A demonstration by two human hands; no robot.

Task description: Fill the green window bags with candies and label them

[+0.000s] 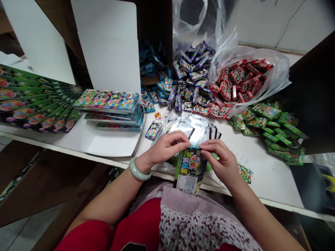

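Your white tabletop (274, 174) carries nearly everything here, with an open cardboard carton (154, 31) and its white flaps standing behind it. Across the back, small printed boxes lie in large loose heaps: blue ones (150, 57) at the carton's mouth, purple ones (195, 66) spilling toward you, and red ones (242, 82) in an open clear plastic bag (264, 57). Green packets (274, 129) spread down the right side. On the left, long green cards (28, 101) lie fanned out, and flat printed cards (110, 108) stand in a squared stack on a white sheet.

As things lie, the heaps remain large and loose, while the cards are already in tidy order. A thick sheaf of clear-fronted sleeves (188, 127) sits right in front of you, with one small box (153, 129) lying alone beside it.

Your left grip (166, 148), with a pale jade bangle (140, 169) at the wrist, and your right grip (218, 158) are both closed in a fingertip pinch. They meet at the top edge of a printed packet (190, 167), which hangs over the front of the tabletop, just below the sheaf. A stray green packet (245, 173) lies just beyond your right grip.
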